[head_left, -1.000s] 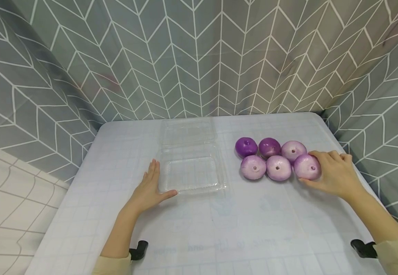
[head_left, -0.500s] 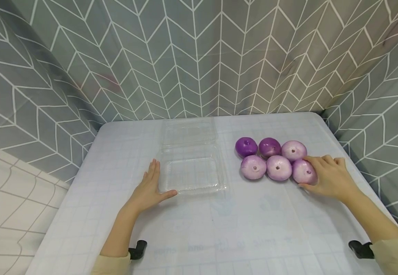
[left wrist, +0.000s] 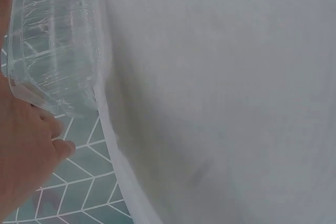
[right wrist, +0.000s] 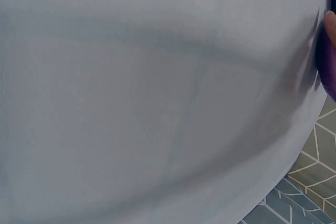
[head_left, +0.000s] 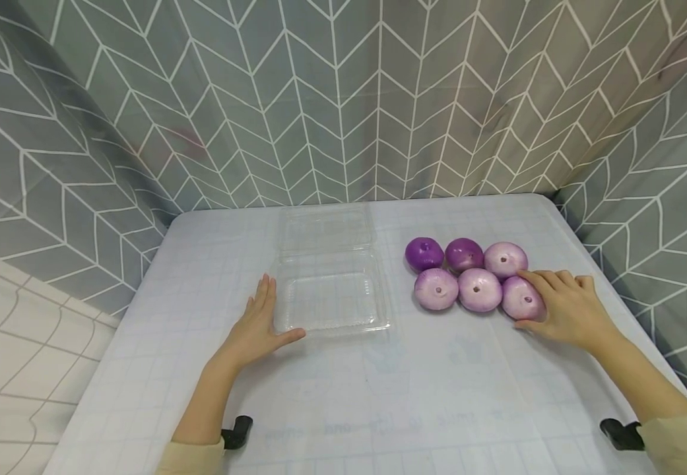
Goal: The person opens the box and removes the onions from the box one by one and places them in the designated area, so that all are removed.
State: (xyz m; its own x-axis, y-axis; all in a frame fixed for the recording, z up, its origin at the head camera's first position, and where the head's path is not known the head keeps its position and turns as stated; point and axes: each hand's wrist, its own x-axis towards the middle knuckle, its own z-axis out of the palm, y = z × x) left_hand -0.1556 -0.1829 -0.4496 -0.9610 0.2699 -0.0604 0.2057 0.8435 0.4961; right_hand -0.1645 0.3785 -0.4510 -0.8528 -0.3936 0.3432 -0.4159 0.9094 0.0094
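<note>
My right hand grips a pale purple red onion, fingers on its far side and thumb on its near side. That onion sits at the right end of the front row, close against its neighbours. At the right edge of the right wrist view, a fingertip lies on a dark purple onion surface. My left hand rests with straight fingers along the left side of a clear plastic clamshell container, thumb spread at its near corner. The container's lid lies folded back.
Several other red onions stand in two rows: two dark purple ones and a pale one behind, pale ones in front. A white cloth covers the table. Patterned grey curtains hang around the back and sides.
My right hand has shifted slightly left and toward me, bringing its onion down beside the front row. The left hand and the container have stayed in place.
</note>
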